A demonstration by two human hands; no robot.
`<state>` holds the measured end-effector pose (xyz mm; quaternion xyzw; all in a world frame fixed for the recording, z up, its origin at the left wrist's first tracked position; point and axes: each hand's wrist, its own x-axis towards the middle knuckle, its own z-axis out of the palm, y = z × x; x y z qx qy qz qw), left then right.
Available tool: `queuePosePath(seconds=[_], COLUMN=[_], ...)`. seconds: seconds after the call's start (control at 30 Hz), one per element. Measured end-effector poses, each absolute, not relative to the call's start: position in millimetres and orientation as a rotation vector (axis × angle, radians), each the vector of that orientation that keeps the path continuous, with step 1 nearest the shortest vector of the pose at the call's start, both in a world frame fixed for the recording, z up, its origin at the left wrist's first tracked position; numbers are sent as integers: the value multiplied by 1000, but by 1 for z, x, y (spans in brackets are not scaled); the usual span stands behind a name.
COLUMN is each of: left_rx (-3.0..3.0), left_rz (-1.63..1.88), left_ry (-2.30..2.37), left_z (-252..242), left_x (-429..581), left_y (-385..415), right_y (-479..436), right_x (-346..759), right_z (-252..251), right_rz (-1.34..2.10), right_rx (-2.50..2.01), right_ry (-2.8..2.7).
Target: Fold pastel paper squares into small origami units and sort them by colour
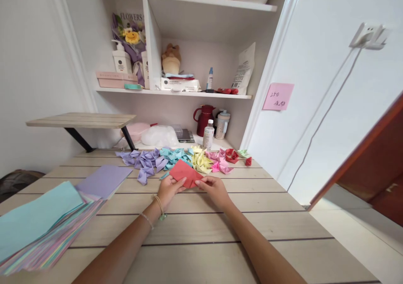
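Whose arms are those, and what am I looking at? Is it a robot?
No robot here! These are a person's own bare arms. The camera sits on their head, looking forward and down, so you see what's before them. Their left hand and right hand hold a flat, angular red paper between them. On the pale wooden slatted table, just beyond, lie many small folded paper shapes in different colours. To the left is a spread-out stack of flat coloured paper sheets.

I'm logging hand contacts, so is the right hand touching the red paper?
Touching. The head view shows the right hand pinching the red paper at its right end, no gap between them.
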<state>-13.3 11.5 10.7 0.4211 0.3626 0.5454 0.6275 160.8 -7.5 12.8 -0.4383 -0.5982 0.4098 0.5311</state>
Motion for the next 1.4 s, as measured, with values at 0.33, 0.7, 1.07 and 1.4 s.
queuePosePath(seconds=[0.33,0.7,1.07,1.4], left_rx=[1012,1173,1107,1226], left_rz=[1184,1112,1216,1212], left_ry=[783,800,719,778], left_z=[9,6,8,13], left_x=[-9,-9,-11,-8], left_y=[9,11,12,5], right_y=[-6,-3,-9,-7], right_x=[156,151,168,162], right_z=[6,1,16,12], right_rz=[879,1190,683,1037], right_rx=[-1060,-935,-1104,-989], right_ry=[-1400,-1127,-1641,-1445])
